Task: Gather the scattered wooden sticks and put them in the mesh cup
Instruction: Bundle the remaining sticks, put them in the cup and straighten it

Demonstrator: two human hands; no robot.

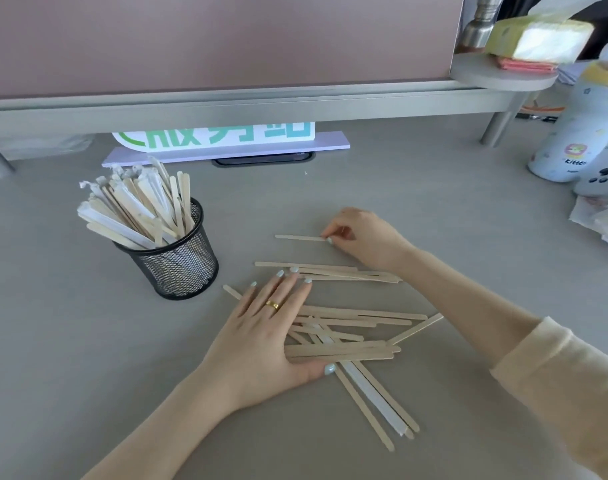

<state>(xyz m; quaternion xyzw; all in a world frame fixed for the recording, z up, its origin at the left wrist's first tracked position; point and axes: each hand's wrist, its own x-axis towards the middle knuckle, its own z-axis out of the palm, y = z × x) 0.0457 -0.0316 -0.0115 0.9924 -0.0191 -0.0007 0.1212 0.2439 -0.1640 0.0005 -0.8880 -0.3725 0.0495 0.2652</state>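
Thin pale wooden sticks (344,336) lie crisscrossed near the middle of the desk (434,209). The left hand (261,334) lies flat on them; the right hand (361,237) pinches a lone stick (299,238) farther back. The black mesh cup (178,261) stands left, stuffed full.

Right hand (363,237) pinches the end of a lone stick (299,238); left hand (261,327) lies flat on the scattered sticks (351,341), mesh cup (178,265) just beyond its fingertips.

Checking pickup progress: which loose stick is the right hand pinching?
The lone stick lying farthest back on the desk, apart from the piles; the right hand pinches its right end.
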